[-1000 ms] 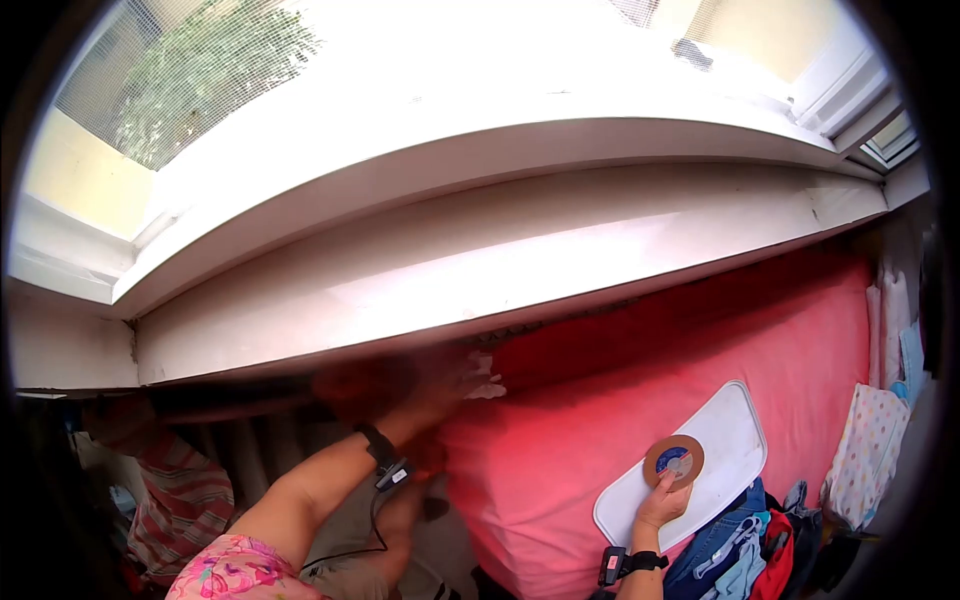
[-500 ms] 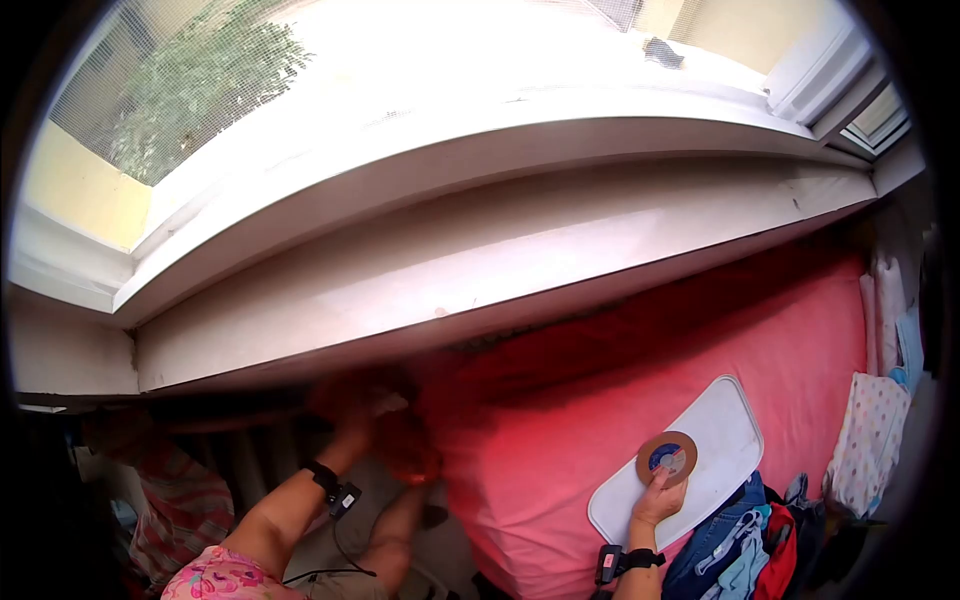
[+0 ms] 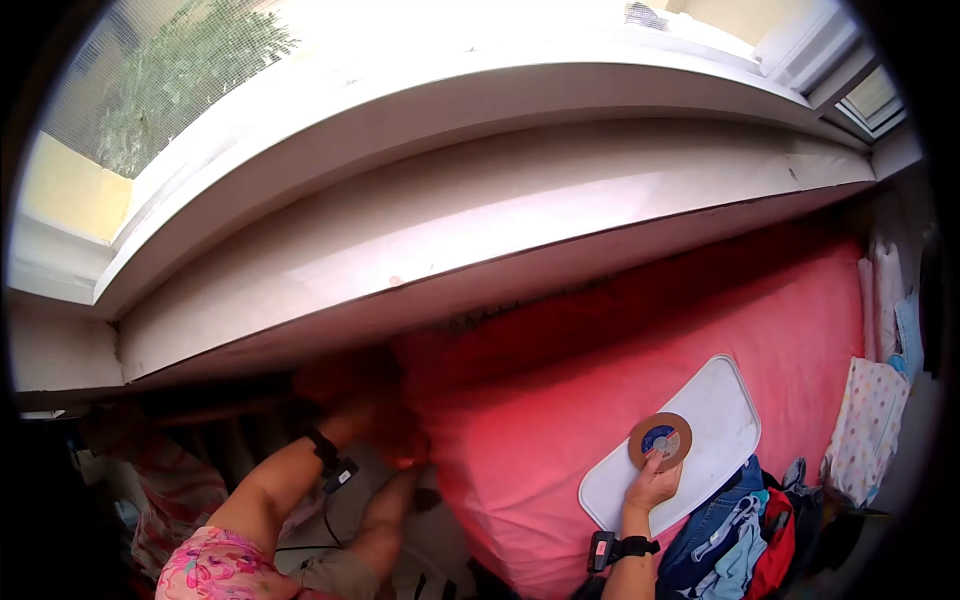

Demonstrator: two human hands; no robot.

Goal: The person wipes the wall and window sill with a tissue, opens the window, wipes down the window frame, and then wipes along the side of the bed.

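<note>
My right hand [image 3: 652, 487] grips a round brown disc [image 3: 677, 427] with a blue label at its centre, thumb on its face. Behind the disc, a white rounded-corner board [image 3: 715, 420] lies on the pink bedsheet [image 3: 520, 470]. My left hand [image 3: 372, 412] reaches down into the shadow beside the bed. Reddish material [image 3: 400, 440] is close to it, too dark to identify. The fingers of that hand are lost in the dark, so what they touch is hidden.
A long window sill [image 3: 500, 230] runs along the bed's far side. Folded clothes [image 3: 735, 545] are heaped at the lower right, near a dotted cloth [image 3: 868, 430]. Striped fabric [image 3: 180, 490] hangs at the lower left. A bare leg [image 3: 390, 510] shows below my left arm.
The view has tilted down slightly, so the sill sits higher. The brown disc stays in my right hand over the board. A pale patch beside my left hand no longer shows.
</note>
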